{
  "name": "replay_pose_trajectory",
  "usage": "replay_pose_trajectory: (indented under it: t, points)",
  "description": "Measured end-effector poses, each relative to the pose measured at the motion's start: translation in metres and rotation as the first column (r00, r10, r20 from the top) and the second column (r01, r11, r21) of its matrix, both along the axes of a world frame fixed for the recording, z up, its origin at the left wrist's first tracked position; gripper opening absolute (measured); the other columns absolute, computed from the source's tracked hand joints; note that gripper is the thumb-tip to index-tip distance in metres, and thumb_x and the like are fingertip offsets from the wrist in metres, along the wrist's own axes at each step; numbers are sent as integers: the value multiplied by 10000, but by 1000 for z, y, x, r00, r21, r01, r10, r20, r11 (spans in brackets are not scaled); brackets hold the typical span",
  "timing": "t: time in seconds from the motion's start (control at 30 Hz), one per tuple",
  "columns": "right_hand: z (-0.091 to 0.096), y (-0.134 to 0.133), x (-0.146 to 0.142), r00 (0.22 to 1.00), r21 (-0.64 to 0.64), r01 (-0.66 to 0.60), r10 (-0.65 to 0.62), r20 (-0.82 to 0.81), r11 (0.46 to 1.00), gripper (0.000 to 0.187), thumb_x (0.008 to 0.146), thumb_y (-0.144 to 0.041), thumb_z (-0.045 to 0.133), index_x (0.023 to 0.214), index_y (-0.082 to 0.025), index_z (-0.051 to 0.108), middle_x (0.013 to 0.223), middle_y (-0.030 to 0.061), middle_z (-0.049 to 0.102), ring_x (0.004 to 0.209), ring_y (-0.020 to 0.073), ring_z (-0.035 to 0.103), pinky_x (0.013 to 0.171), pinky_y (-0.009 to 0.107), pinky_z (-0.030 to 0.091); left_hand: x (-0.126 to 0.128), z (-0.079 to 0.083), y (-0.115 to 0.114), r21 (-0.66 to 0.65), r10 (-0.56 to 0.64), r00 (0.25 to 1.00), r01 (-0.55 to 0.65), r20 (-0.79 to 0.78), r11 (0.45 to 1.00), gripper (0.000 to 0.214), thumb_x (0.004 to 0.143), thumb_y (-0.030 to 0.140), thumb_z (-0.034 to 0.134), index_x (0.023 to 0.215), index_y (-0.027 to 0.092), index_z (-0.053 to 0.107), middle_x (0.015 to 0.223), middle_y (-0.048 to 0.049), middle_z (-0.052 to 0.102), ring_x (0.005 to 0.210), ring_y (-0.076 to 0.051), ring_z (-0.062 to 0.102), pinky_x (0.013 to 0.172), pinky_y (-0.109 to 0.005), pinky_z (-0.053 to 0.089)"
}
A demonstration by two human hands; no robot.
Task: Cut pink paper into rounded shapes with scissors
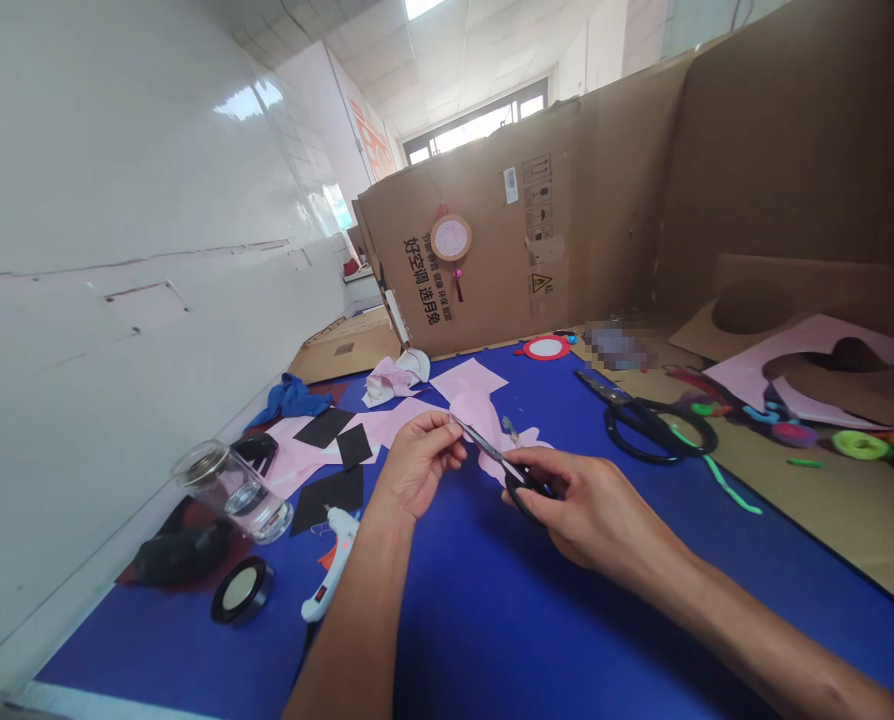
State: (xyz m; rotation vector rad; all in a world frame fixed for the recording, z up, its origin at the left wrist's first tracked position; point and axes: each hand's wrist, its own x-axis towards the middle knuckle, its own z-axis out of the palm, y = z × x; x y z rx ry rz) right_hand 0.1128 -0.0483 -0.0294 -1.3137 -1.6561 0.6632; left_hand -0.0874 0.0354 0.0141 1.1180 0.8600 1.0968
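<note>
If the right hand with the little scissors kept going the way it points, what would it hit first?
Probably the pink sheet, seemingly between the blades of the small scissors that the right hand holds; just beyond, the left hand pinching that sheet. Depth is hard to judge.

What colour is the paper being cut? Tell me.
The paper is pink, clearest in the head view.
</note>
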Motion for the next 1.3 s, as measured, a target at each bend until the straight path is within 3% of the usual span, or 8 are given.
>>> replay_pose_trajectory:
  t: [0.33,0.8,1.03,1.3]
  points:
    - [4,-3,0,998,84,13,-18,62,996,337,907,-268,698,1218,-330,812,957,-44,836,806,193,743,736,269,509,2,-1,0,10,-7,1000,7,-4,1000,251,631,269,903,698,162,686,592,-6,638,549,-105,585,533,-213,425]
    - [8,-5,1,987,79,45,-57,153,996,346,920,-304,677,1246,-330,789,1108,-5,837,923,238,760,791,325,536,-1,-2,0,19,-53,999,53,-8,998,238,660,271,898,713,158,696,595,-9,648,540,-104,587,543,-219,433]
    - [9,-6,2,991,77,18,-28,132,997,363,921,-291,664,1260,-295,791,1125,32,839,932,250,760,795,322,542,0,-2,-1,37,-45,999,45,-26,998,226,674,278,886,711,157,698,589,-21,654,533,-103,580,547,-218,426]
    - [10,-6,2,992,65,16,-24,120,998,380,921,-284,671,1282,-302,790,1147,15,839,955,245,761,822,314,530,6,-3,-2,26,1,1000,-2,20,1000,242,644,257,898,717,158,689,620,-7,647,556,-106,594,531,-217,424]
